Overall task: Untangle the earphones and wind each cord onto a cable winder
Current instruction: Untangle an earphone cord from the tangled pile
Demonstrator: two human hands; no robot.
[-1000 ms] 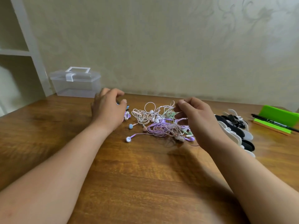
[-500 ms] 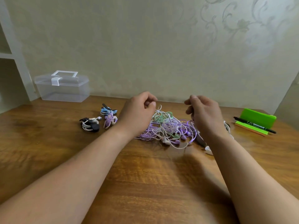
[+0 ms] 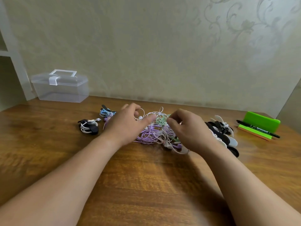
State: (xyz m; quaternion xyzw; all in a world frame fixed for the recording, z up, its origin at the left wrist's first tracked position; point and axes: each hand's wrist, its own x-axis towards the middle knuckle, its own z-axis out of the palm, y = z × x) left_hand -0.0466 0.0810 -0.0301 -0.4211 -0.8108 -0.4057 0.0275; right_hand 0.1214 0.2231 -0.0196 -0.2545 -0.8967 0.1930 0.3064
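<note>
A tangle of purple, white and green earphones [image 3: 152,133] lies on the wooden table [image 3: 146,185] at mid-depth. My left hand [image 3: 128,126] hovers over its left side, blurred, with fingers curled round a white cord loop. My right hand [image 3: 190,132] is over the right side, its fingertips pinching cords near the green strands. To the left lie two wound sets: a white earphone on a black winder [image 3: 88,127] and a blue earphone on a winder [image 3: 106,112]. A pile of empty black and white winders [image 3: 223,132] sits just right of my right hand.
A clear plastic box with a white handle [image 3: 60,86] stands at the back left by the wall. At the far right lies a green holder [image 3: 260,123] with a black pen [image 3: 257,128] across it. A white shelf unit [image 3: 9,62] borders the left.
My left hand left the wound earphones and came onto the tangle. Both hands have closed in on the cords, the right one shifting left toward the green strands. The view shifted.
</note>
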